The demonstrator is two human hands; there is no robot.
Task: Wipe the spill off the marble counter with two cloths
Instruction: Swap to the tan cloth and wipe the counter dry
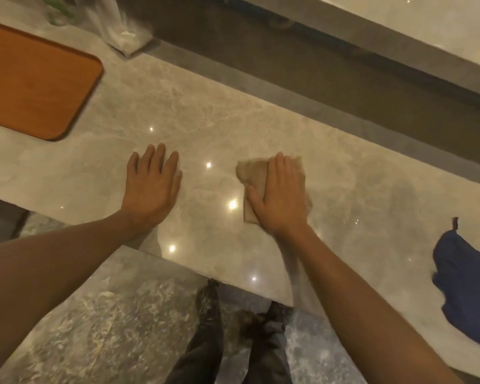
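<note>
My right hand [280, 195] lies flat, palm down, on a beige cloth [251, 176] that is spread on the marble counter [205, 120]; the hand covers most of the cloth. My left hand [151, 184] rests flat on the bare counter to the left of it, fingers together, with nothing under it. A dark blue cloth [460, 286] lies crumpled on the counter at the far right, away from both hands. A dull smear shows on the marble to the right of the beige cloth.
An orange tray [34, 84] lies on the counter at the left. A clear plastic bag [122, 31] sits at the back left. A dark recessed channel [316, 65] runs along the far edge. The counter's near edge is just below my hands.
</note>
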